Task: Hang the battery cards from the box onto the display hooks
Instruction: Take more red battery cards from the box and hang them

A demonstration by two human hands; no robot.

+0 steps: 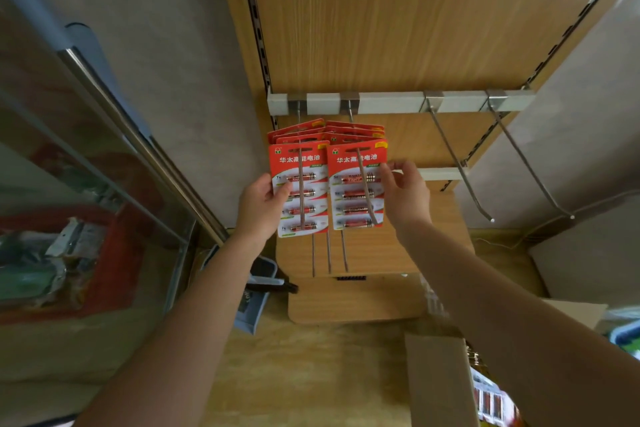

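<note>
The left hand [263,206] pinches the left edge of the front red battery card [313,184], thumb on its face. It hangs on a far-left metal hook [301,177]. The right hand [407,194] has loosely curled fingers at the neighbouring red card's [349,204] right edge; I can't tell whether they grip. The brown cardboard box [436,381] sits near right.

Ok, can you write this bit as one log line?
left hand: grips left red battery card | right hand: touches right red battery card edge | two right-side metal hooks: bare
</note>
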